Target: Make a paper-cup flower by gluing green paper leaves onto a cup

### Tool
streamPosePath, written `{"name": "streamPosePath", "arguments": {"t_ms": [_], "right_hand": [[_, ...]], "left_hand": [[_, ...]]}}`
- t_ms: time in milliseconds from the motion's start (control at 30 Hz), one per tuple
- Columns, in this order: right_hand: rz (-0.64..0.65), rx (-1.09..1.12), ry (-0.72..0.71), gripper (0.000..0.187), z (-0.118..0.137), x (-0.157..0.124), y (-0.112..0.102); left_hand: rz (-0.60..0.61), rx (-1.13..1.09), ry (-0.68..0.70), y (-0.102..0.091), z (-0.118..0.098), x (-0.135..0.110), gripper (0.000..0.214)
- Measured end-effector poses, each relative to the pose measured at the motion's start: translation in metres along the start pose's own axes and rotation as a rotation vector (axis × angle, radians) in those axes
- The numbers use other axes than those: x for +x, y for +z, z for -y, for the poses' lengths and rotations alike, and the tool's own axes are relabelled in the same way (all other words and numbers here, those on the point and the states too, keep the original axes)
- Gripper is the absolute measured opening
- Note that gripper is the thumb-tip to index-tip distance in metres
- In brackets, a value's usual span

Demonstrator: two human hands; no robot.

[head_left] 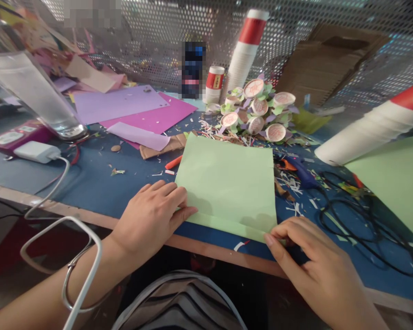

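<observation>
Bare left hand (151,208) palm down, fingers (174,195) curled, thumb (183,215) pointing inward. Bare left forearm (44,300) angles in from lower left. Bare right hand (316,259) lower, thumb and bent index finger (298,230) pinched.

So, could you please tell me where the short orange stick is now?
In the head view, the short orange stick lies left of centre on the blue table, at the left edge of the green sheet and beyond the left hand.

Left hand (154,211) and right hand (308,256) bare. Thin silvery bangle (65,282) around left forearm (48,302). Striped garment (184,300): greyish brown, dark curved bands, pale grey edge.
</observation>
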State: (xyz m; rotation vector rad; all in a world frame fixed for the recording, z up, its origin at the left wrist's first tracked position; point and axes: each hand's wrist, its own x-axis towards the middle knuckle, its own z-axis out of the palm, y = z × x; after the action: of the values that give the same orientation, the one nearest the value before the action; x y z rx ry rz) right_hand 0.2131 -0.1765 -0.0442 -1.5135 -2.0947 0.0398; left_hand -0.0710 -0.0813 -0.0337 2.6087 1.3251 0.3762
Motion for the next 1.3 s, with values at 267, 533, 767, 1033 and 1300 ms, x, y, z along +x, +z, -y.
{"name": "streamPosePath", "arguments": {"t_ms": [267,533,767,1033,1300], "right_hand": [[-0.024,-0.024,0.01,0.022,-0.002,-0.004,0.003],[-0.028,-0.009,0.015,0.019,-0.002,-0.004,0.003],[-0.074,-0.025,0.015,0.01,-0.001,-0.007,0.003],[-0.068,0.002,0.015,0.008,-0.003,-0.006,0.002],[-0.048,-0.016,0.011,0.013,0.001,-0.008,-0.002]], "left_hand": [[-0.002,-0.013,0.001,0.002,0.001,-0.001,0.027],[0.107,-0.274,0.07,-0.012,0.014,-0.004,0.023],[0.107,-0.33,0.025,-0.014,0.013,-0.002,0.022],[0.051,-0.31,0.005,-0.011,0.011,-0.005,0.023],[0.076,-0.319,-0.019,-0.015,0.012,-0.005,0.024]]}}
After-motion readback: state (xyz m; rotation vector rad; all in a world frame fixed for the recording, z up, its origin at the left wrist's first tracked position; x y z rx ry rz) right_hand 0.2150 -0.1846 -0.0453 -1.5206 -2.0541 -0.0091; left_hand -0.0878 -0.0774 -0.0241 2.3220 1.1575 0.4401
